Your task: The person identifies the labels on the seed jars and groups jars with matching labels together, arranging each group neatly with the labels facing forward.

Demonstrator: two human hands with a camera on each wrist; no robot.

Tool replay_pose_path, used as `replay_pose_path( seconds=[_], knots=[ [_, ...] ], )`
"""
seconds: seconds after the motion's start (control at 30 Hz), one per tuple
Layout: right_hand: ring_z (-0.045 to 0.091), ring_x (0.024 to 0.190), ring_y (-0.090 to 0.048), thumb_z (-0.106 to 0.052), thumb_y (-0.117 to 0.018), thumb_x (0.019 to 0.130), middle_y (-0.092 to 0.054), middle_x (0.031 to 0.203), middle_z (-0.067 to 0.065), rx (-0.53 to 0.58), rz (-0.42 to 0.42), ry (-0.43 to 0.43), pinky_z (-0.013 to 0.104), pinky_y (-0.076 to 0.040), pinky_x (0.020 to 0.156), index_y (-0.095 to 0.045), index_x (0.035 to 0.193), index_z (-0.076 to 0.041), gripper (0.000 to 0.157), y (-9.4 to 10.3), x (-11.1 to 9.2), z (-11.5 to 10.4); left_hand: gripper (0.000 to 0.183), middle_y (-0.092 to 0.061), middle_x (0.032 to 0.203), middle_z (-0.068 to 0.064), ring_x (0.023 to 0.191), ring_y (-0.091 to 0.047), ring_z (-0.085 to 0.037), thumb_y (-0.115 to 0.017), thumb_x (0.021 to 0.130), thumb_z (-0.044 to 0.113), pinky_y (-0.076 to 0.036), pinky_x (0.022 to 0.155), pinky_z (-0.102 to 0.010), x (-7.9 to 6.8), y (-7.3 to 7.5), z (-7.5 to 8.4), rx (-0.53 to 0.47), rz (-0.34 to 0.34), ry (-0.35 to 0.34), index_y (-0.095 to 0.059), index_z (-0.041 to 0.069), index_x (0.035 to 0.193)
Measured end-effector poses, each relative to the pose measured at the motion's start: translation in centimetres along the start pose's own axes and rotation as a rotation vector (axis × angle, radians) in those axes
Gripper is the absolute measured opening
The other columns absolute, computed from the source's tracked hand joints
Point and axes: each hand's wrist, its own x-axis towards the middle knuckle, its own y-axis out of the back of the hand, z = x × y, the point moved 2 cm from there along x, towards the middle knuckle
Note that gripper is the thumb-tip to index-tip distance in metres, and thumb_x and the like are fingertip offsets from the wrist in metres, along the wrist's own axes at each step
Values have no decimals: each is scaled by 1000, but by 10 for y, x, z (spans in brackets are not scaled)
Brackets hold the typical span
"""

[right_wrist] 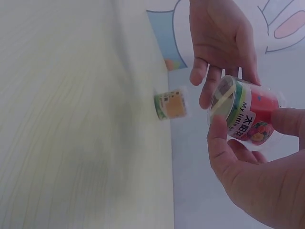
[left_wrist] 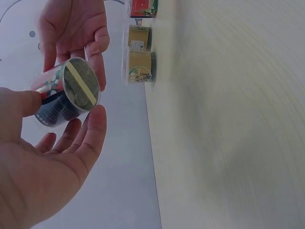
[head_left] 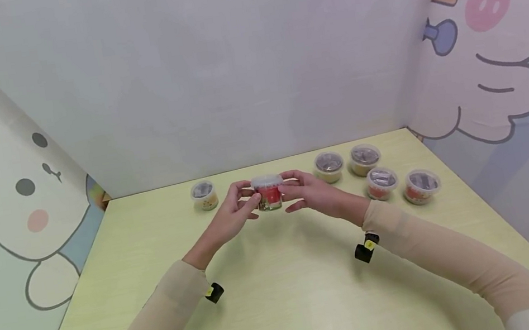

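Both hands hold a small clear plastic tub [head_left: 269,195] with a whitish lid and a red label, raised over the far part of the table. My left hand [head_left: 234,211] grips its left side, thumb on the front and fingers behind. The right hand [head_left: 316,194] grips the other side between thumb and fingers. In the right wrist view the tub [right_wrist: 252,114] shows "My little" and Chinese characters beside a flower picture. Through its clear bottom, the left wrist view shows the tub [left_wrist: 81,86] with greyish contents and a pale yellow strip.
A similar lidded tub with an orange label [head_left: 205,196] stands left of the hands. Several more stand at the back right, among them a yellowish tub [head_left: 329,167] and a red-labelled tub [head_left: 421,187]. Cartoon-printed cloth walls [head_left: 232,79] border the pale wooden table [head_left: 283,297].
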Motion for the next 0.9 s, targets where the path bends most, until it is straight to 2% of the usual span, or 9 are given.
replay_pose_path(
  seconds=[0.3,0.47,0.7,0.9],
  knots=[
    [35,135,-47,-28,-56,106,-43,152,15,5,-32,-12,46,-54,98,-26,160,-8,65,0,-1,1,55,-47,134,-22,111,-63,-33,-52,108,31,-57,90,-47,3,-2,0,-21,6,14,-28,4,149],
    [33,135,-48,-22,-58,105,-42,153,18,13,-34,-2,46,-53,99,-21,161,-7,69,-2,-2,0,61,-45,136,-20,115,-61,-33,-54,106,36,-56,93,-49,3,-4,1,-34,-22,53,-26,6,151],
    [32,132,-51,-15,-57,105,-42,153,20,50,-19,-14,48,-52,99,-24,159,-6,64,-3,-2,0,66,-44,135,-19,118,-59,-32,-54,105,44,-57,92,-45,4,-6,2,-28,-43,84,-28,6,153],
    [32,130,-52,-16,-56,106,-42,153,20,49,-24,-12,48,-53,99,-24,158,-5,63,-2,-2,1,62,-46,134,-18,118,-59,-33,-51,106,43,-57,91,-44,5,-6,2,-10,-56,68,-30,8,153]
  ],
)
